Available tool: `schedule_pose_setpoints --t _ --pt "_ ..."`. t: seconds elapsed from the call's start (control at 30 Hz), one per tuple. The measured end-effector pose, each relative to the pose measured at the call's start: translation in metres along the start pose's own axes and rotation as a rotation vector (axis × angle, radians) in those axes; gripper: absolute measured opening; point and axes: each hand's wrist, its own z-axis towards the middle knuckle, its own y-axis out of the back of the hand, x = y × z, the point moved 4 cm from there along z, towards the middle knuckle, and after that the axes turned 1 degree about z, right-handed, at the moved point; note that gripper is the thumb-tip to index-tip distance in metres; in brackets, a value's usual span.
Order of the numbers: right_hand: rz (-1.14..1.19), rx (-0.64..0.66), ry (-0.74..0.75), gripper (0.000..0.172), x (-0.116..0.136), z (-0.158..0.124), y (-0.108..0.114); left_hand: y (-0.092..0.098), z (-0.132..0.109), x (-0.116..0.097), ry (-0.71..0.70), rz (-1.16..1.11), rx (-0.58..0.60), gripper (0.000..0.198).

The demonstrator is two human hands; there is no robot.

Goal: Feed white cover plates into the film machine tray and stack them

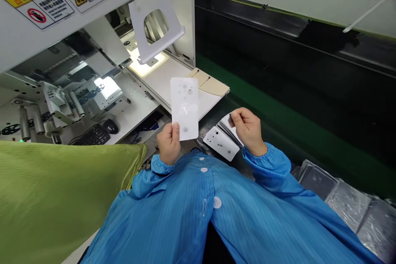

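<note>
Between thumb and fingers, my left hand [169, 142] holds a white rectangular panel [185, 109] upright by its lower left corner; small holes and marks show at its top, middle and bottom. To the right, my right hand [248, 128] is pinched closed at the upper end of a fanned stack of similar panels [221, 143]. A small dark bit shows at its fingertips, too small to make out. The nearest panel of the stack lies face up on a dark surface, with holes and marks on it.
A white machine [182, 12] with warning labels stands at the left, with a lit plate and rollers inside. A keyboard [93, 135] and mouse [110, 126] sit on its shelf. Green cloth [62, 198] hangs lower left. Plastic-wrapped trays [349, 202] lie lower right.
</note>
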Motion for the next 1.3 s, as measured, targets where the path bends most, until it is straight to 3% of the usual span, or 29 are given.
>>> schedule_pose_setpoints --t 0.07,0.23,0.43,0.67,0.83,1.07,1.2,1.3 --pt "0.178 0.086 -0.126 0.035 -0.003 -0.006 -0.007 -0.005 0.0 -0.003 0.035 -0.083 0.044 0.038" --pt "0.481 0.041 -0.435 0.037 -0.027 -0.022 -0.011 -0.021 -0.003 -0.008 0.102 -0.314 0.186 0.035" --pt "0.495 -0.1 -0.557 0.035 -0.051 -0.047 0.024 -0.034 0.001 -0.006 0.169 -0.412 0.267 0.034" --pt "0.475 -0.103 -0.673 0.043 -0.064 -0.09 0.065 -0.058 0.006 -0.007 0.199 -0.524 0.377 0.036" --pt "0.422 -0.318 -0.544 0.035 -0.062 -0.117 0.092 -0.079 0.006 -0.013 0.192 -0.53 0.485 0.038" --pt "0.351 -0.596 -0.648 0.041 -0.053 -0.176 0.121 -0.116 -0.004 -0.036 0.22 -0.655 0.725 0.038" --pt "0.351 -0.787 -0.7 0.043 -0.054 -0.227 0.138 -0.138 -0.018 -0.043 0.211 -0.586 0.861 0.038" --pt "0.361 -0.962 -0.716 0.042 -0.056 -0.285 0.16 -0.149 -0.03 -0.042 0.187 -0.52 0.921 0.038"
